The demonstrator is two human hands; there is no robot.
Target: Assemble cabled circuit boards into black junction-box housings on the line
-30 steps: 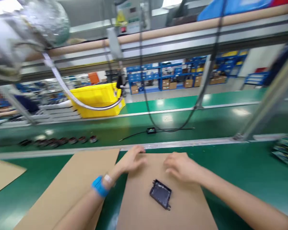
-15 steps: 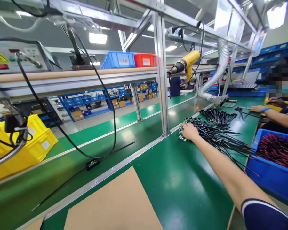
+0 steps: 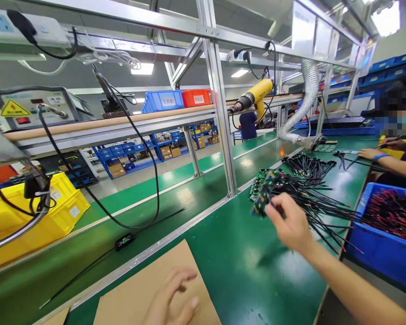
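Note:
My right hand [image 3: 289, 221] pinches a green circuit board [image 3: 266, 192], which is tilted up off the green bench [image 3: 250, 253] and blurred by motion. Behind that board lie more boards with a spread of black wires [image 3: 311, 189] running to the right. Over the brown cardboard sheet [image 3: 135, 289], at the bottom of the view, my left hand [image 3: 174, 293] has its fingers apart and curved, with nothing between them.
A blue bin [image 3: 379, 253] of red and black wires stands at the right, beside another person's hand [image 3: 368, 154]. A yellow heat gun [image 3: 257, 95] hangs above the bench. One small black device [image 3: 123, 242] lies on the recessed green strip, near yellow bins [image 3: 67, 212].
My right hand has come back toward me from the pile, lifting a circuit board. My left hand has entered at the bottom, above the cardboard. The view has shifted slightly.

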